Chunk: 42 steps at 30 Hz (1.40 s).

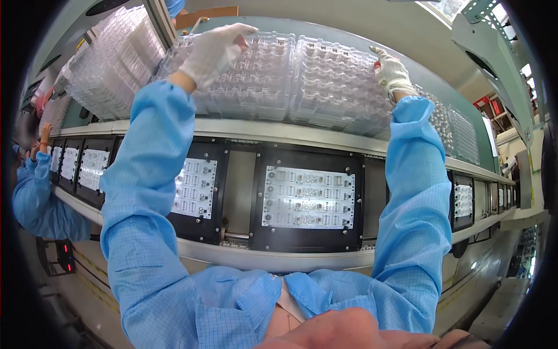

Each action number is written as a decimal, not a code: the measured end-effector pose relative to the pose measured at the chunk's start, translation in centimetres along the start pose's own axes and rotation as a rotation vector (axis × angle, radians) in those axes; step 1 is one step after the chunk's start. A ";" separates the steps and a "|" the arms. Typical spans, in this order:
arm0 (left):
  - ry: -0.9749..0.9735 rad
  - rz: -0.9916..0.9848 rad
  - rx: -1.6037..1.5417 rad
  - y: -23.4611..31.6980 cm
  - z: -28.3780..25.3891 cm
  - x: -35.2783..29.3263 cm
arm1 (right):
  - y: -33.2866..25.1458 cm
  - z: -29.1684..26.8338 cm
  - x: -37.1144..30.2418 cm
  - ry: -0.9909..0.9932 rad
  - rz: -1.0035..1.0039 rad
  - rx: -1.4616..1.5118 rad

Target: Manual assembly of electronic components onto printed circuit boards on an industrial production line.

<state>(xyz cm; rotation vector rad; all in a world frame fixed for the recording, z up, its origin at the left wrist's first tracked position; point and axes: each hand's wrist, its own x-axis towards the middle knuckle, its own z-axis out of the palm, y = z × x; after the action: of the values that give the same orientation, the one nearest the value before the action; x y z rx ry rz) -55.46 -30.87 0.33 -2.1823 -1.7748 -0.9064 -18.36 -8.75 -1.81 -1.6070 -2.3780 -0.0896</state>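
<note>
My left hand (216, 53), in a white glove with bare fingertips, is over a stack of clear plastic trays (256, 93). Its fingers stretch to the right with the thumb apart, and I see nothing held. At the right edge of a second clear tray stack (343, 87) is my right hand (393, 72), also gloved, with its index finger extended. Whether it touches the tray rim is hard to tell. Small parts sit in rows in the trays. Nearer me, a white circuit board panel (308, 198) lies in a black fixture (308, 239) on the conveyor line.
A tall pile of clear trays (116, 64) stands at the left behind a metal post (160, 23). More trays (463, 136) lie at the right. Other fixtures with panels (93, 168) line the conveyor. A co-worker's blue sleeve (40, 180) shows at far left.
</note>
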 end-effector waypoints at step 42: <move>-0.188 0.106 -0.015 17.4 8.7 -16.0 | -4.0 0.2 -23.7 0.083 -0.353 0.732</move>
<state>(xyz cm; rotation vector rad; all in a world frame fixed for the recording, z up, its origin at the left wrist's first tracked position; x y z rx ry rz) -37.83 -44.26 -11.61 -2.4160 -1.7153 -0.7140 -13.80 -31.67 -7.64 -0.8264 -2.2132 0.5655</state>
